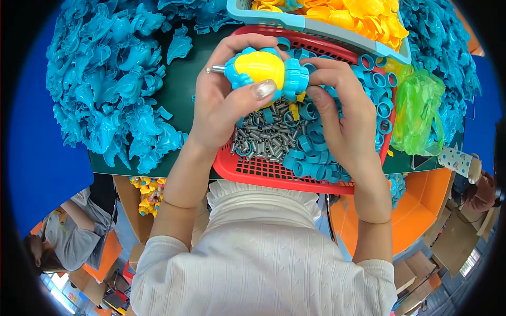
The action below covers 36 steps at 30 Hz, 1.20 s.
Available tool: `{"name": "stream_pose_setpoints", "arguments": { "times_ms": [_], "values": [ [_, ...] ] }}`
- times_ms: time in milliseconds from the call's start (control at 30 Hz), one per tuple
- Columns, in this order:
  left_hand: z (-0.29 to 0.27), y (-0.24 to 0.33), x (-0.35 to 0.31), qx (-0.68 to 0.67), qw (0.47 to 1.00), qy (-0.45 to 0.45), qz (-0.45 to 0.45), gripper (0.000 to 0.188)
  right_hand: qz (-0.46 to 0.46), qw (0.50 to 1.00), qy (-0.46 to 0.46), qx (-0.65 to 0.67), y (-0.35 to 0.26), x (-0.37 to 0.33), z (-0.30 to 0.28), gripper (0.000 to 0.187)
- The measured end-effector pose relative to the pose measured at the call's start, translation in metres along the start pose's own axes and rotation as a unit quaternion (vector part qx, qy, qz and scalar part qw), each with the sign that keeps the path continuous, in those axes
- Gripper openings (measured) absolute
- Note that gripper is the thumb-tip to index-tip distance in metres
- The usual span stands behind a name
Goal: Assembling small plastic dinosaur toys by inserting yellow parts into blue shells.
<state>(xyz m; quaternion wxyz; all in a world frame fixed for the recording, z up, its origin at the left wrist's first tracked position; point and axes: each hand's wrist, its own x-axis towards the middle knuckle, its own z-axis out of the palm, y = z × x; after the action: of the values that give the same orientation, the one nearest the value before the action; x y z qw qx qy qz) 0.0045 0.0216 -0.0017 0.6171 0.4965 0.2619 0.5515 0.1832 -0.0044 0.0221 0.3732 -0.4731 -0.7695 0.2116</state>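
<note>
1. The yellow-and-blue toy piece is held up above the near-middle of the surface, over the red basket. It looks light, stiff and hollow, of hard glossy plastic, so I'd judge it a bit slippery.
2. Its round yellow body offers the best hold, I'd say, thumb on one face and fingers behind; the thin metal rod poking out on the left looks a poorer grip, and the scalloped blue edges could well be brittle.
3. The left hand has its fingers clamped around that body, the thumb pressed across the yellow.
4. The right hand is bent at the blue right end, thumb and forefinger close together there; I cannot tell whether they pinch it.
5. Below, the perforated red plastic carries small, smooth metal tubes on the left and smooth, short-walled blue rings on the right.
6. Farther out, jagged, shiny blue shells heap up on the left, a thin, crinkled green bag sits on the right, and a grey-blue basket of curved yellow shells stands at the far side.
</note>
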Motion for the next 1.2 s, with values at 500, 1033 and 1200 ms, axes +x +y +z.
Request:
{"name": "stream_pose_setpoints", "arguments": {
  "times_ms": [500,1033,1200],
  "values": [
    [0.0,0.0,0.001,-0.011,0.998,-0.044,0.038,0.05,-0.022,0.993,0.018,0.113,0.005,-0.002,-0.009,0.033],
    [0.007,-0.003,-0.009,0.011,0.994,-0.027,0.11,0.071,-0.055,0.97,0.129,0.2,-0.009,-0.005,0.034,0.044],
    [0.002,-0.006,-0.009,0.059,0.984,-0.043,0.162,0.071,-0.059,0.974,0.108,0.19,-0.011,-0.001,0.033,0.047]
  ]
}}
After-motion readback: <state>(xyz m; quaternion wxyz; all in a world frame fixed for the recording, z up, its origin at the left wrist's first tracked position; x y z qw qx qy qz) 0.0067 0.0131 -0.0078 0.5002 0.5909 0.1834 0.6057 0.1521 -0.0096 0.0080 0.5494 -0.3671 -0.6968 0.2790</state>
